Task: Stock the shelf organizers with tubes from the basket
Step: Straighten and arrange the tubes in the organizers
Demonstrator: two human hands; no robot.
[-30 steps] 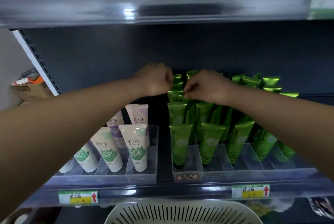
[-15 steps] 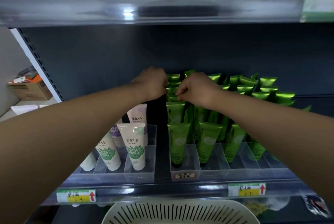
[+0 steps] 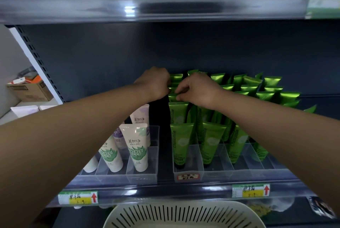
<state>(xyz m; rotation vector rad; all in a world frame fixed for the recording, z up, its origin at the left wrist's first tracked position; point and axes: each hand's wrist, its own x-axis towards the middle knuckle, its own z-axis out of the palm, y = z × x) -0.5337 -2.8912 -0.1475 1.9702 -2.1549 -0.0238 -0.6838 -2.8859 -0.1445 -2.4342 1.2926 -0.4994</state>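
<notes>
Both arms reach deep into the shelf. My left hand (image 3: 154, 85) and my right hand (image 3: 196, 89) meet over the back of the leftmost row of green tubes (image 3: 181, 137), fingers curled on the crimped top of one green tube (image 3: 173, 97) there. Those rows stand in a clear organizer (image 3: 217, 172) on the right. A second clear organizer (image 3: 143, 174) on the left holds cream tubes (image 3: 137, 146) with leaf prints. The slotted cream basket (image 3: 184, 216) shows its rim at the bottom edge; what it holds is out of view.
The shelf above (image 3: 165, 6) overhangs close over my hands. Price tags (image 3: 78, 197) sit on the shelf's front rail. A cardboard box (image 3: 30, 89) rests on a surface far left, beyond the perforated upright.
The view shifted slightly down and right. Both hands stayed together at the back of the left green row, moving only a little as the fingers work the tube tops.
</notes>
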